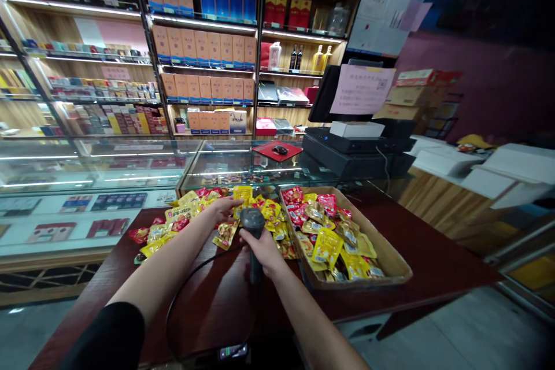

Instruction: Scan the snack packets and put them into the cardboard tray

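Observation:
My right hand (264, 251) is wrapped around the handle of a dark barcode scanner (252, 221), whose head points away from me over the table. Just left of the scanner head, my left hand (224, 208) reaches across a pile of snack packets (186, 211). Its fingers are at the lower edge of a yellow snack packet (243, 192) that faces me and appears pinched there. A gold packet (226, 234) lies beneath that hand. To the right, a shallow cardboard box (396, 263) holds several red, yellow and gold packets.
A black cable (171, 306) loops over the dark red table (203, 312). Behind stand glass counters (130, 170), a mouse (280, 150) on a red mat, and a monitor (325, 92) with a paper sheet. Stocked shelves line the wall.

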A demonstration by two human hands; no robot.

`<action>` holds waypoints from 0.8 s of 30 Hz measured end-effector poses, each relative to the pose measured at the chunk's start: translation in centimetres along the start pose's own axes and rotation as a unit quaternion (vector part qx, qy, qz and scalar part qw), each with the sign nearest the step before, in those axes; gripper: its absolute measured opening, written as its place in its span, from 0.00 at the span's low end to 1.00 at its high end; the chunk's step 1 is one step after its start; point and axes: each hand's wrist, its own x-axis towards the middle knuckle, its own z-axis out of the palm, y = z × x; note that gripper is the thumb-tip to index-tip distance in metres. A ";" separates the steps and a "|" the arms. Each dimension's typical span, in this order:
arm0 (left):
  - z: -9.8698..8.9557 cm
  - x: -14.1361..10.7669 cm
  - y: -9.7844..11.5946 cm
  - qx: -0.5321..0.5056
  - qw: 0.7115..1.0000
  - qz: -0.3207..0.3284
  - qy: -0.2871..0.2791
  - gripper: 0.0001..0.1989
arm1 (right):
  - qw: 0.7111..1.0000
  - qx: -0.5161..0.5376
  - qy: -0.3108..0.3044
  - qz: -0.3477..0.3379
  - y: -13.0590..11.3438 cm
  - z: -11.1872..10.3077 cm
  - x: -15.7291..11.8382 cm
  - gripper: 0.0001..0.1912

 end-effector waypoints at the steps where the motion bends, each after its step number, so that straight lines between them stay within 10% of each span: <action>1: 0.2 -0.4 0.0 -0.006 1.000 -0.011 -0.003 0.19 | 0.999 0.003 0.034 -0.024 -0.5 -0.4 0.3 0.18; 5: 1.4 -1.8 0.2 -0.015 0.999 -0.037 -0.024 0.18 | 0.986 0.066 0.145 -0.058 -3.0 -2.2 1.6 0.17; 10: 5.1 -2.5 0.7 -0.057 0.991 -0.046 -0.115 0.14 | 0.970 0.207 0.128 0.024 -5.5 -5.0 1.7 0.16; 24: 23.9 0.7 3.1 0.010 0.973 -0.017 -0.231 0.08 | 0.914 0.222 0.335 -0.060 -9.5 -20.6 0.0 0.11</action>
